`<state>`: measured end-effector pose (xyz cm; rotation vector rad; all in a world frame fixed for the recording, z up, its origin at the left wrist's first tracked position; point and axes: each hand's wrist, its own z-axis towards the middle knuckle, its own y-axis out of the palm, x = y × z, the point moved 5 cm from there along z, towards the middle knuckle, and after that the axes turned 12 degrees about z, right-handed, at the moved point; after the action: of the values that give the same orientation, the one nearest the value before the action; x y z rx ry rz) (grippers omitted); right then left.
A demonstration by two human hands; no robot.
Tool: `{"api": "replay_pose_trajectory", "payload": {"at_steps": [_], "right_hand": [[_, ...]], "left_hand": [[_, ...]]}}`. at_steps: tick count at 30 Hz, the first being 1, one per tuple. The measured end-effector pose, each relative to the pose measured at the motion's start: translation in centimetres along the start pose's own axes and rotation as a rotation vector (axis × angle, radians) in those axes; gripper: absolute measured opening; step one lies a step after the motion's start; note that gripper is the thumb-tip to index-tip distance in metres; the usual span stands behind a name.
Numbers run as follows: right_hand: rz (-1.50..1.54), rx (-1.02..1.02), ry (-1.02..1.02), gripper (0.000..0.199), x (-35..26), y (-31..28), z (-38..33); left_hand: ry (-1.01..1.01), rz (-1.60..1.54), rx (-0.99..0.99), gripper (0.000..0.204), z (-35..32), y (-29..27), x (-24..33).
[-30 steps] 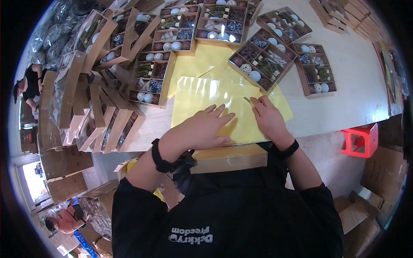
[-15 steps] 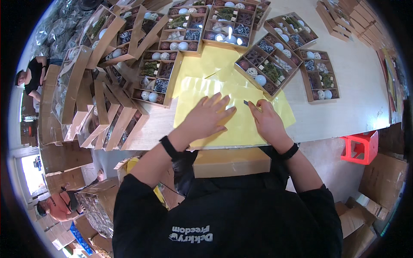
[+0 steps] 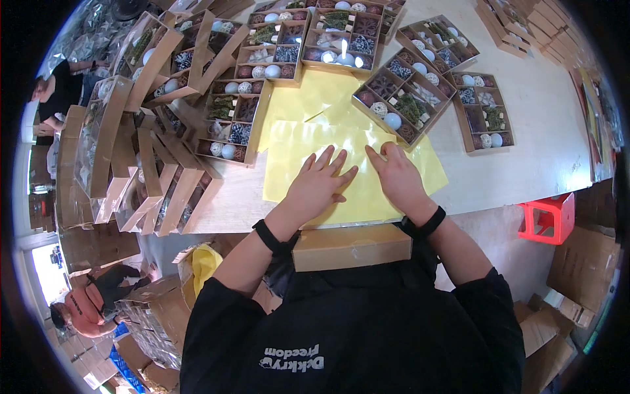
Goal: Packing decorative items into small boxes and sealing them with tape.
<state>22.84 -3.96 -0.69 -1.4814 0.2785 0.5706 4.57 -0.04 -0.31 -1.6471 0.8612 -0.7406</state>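
Yellow glossy sheets [image 3: 282,177] lie overlapped on the pale table in front of me. My left hand [image 3: 316,180] rests palm down on them, fingers spread. Close by, my right hand [image 3: 399,176] presses on the sheets with its index finger stretched forward and its other fingers curled. The small dark-tipped, blade-like tool seen in it earlier is hidden by the fingers now. Just beyond the right hand, a compartment box [image 3: 405,98] of balls, pinecones and moss overlaps the sheets. A closed brown cardboard box [image 3: 352,248] sits against me below the table edge.
Filled compartment boxes [image 3: 272,43] line the far side, and more stand stacked on edge [image 3: 154,174] at the left. Another filled box [image 3: 485,111] lies at the right. A red stool [image 3: 546,220] stands on the floor. Two people [image 3: 85,308] are at the far left.
My right hand has shifted slightly left and forward, and its tool tip no longer shows. My left hand stays on the sheets. The person in black at far left has moved.
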Motion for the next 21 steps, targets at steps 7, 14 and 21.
{"api": "replay_pose_trajectory", "payload": {"at_steps": [7,14,21], "right_hand": [[0.308,0.101,0.07,0.032,1.3,-1.2,1.3],[0.645,0.26,0.14,0.027,1.5,-7.0,0.4],[0.818,0.312,0.29,0.028,2.1,-10.3,-5.3]], "left_hand": [[0.022,0.031,0.007,0.079,0.2,0.3,-0.4],[0.094,-0.046,0.07,0.076,-0.2,-0.4,-1.7],[0.107,-0.442,-0.131,0.092,-5.0,-13.7,2.7]]}}
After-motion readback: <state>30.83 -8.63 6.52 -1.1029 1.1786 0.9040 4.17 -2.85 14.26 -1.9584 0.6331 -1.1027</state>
